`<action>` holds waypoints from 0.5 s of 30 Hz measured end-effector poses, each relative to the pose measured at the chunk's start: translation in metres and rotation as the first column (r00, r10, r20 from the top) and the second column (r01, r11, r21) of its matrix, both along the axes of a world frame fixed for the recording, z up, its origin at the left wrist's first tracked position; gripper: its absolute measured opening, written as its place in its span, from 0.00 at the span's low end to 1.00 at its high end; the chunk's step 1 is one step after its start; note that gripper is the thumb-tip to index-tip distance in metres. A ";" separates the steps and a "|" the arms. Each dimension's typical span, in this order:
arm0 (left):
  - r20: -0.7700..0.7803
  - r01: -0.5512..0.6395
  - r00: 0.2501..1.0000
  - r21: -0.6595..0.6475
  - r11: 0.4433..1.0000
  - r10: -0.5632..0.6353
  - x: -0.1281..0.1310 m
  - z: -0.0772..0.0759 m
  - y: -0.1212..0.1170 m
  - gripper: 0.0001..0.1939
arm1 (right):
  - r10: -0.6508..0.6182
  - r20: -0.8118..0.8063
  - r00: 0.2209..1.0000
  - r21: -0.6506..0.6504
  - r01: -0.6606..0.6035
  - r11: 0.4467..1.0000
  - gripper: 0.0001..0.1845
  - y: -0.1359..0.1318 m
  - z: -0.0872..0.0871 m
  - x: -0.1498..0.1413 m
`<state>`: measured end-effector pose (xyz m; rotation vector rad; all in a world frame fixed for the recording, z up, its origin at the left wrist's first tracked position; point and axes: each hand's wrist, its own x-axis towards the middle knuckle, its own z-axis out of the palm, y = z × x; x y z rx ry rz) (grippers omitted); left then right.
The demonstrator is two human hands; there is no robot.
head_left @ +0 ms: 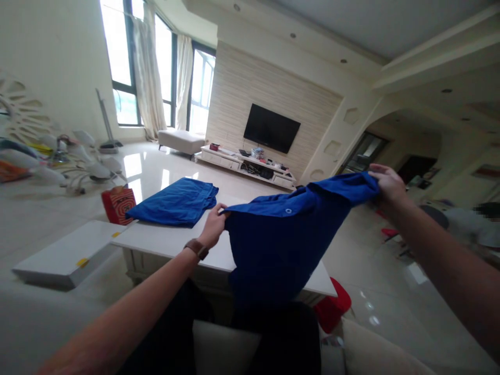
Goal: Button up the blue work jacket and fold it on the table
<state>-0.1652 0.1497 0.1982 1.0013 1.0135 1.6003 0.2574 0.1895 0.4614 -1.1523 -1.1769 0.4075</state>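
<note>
A blue garment [273,245] hangs stretched between my two hands above the near side of a white table [156,239]. A small pale ring shows near its upper edge; its exact kind is not clear. My left hand [214,224], with a brown watch on the wrist, pinches one upper corner. Higher and farther right, my right hand [388,182] grips the opposite end. The cloth droops down toward my lap. On the table's left part lies a folded blue cloth [175,202], apart from the garment I hold.
A red paper bag [118,203] and a low white box [70,255] stand left of the table. A red stool [336,307] is at its right. Farther off are a TV [272,128], a long cabinet [222,160] and a bench [182,140]. Another person [469,229] is at far right.
</note>
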 end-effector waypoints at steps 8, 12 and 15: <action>-0.386 0.063 0.902 0.560 0.826 0.193 -0.027 0.128 -0.036 0.03 | 0.285 0.250 0.925 -0.800 0.031 0.599 0.13 -0.037 -0.139 0.067; -0.508 0.115 0.807 0.634 0.764 0.300 -0.025 0.167 -0.052 0.03 | 0.608 0.298 0.736 -0.886 -0.024 0.464 0.24 -0.060 -0.159 0.049; -0.623 0.122 0.713 0.564 0.817 0.323 -0.049 0.168 -0.060 0.02 | 0.792 0.246 0.559 -0.927 -0.102 0.360 0.35 -0.085 -0.156 0.033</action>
